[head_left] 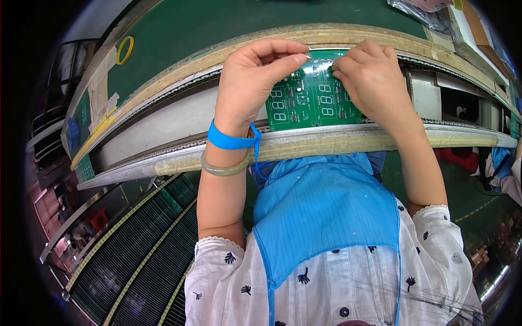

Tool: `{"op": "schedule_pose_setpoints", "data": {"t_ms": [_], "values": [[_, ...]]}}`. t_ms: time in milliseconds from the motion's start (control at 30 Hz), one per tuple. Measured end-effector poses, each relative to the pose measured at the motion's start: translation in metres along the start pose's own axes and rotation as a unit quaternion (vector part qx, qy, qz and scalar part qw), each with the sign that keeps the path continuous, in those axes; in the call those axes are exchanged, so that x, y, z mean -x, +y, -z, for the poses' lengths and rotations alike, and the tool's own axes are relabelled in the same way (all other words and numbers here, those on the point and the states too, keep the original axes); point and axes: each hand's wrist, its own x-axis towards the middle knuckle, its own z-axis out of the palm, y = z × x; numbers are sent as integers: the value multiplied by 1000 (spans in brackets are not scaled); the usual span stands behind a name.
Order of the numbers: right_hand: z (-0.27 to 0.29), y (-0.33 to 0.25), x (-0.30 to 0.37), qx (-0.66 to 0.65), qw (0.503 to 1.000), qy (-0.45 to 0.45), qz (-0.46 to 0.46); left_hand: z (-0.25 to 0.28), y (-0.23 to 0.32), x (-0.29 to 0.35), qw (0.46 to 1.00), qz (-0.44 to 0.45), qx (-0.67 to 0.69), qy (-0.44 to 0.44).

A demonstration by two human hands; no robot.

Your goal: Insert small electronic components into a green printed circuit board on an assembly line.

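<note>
A green circuit board point(309, 111) with white digit-display outlines and small parts lies across a narrow rail track. My left hand point(247, 73) is over its upper left, thumb and forefinger pinched on a small shiny part point(308, 55) at the board's top edge. My right hand point(375, 81) rests at the upper right of the board, its fingers curled together against the surface. Whatever those fingertips hold, if anything, is hidden. A blue wrist strap point(231, 140) with a cord and a pale bangle point(224, 168) circle my left wrist and forearm.
Taped rails point(185, 161) run along the track's near side, with another rail point(179, 76) beyond. A yellow ring point(124, 50) lies on the green bench point(228, 22). Dark slotted racks point(147, 261) stand at lower left; clear plastic bags point(418, 15) lie at the far right.
</note>
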Motion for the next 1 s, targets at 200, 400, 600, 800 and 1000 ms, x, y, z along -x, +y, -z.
{"op": "schedule_pose_setpoints", "data": {"t_ms": [200, 400, 600, 800, 1000], "values": [[2, -3, -2, 40, 999, 2, 11, -2, 2, -1, 1000, 7, -9, 4], [-2, 1, 0, 22, 1000, -9, 4, 0, 0, 0, 1000, -10, -29, 0], [-1, 6, 0, -43, 999, -17, -25, -4, -1, 0, 996, -15, -86, 6], [-1, 7, -1, -49, 998, -26, -20, -4, -3, 1, 995, -21, -97, 14], [2, 4, -3, -13, 1000, -28, -3, -3, -2, 1, 997, -21, -75, 6]]}}
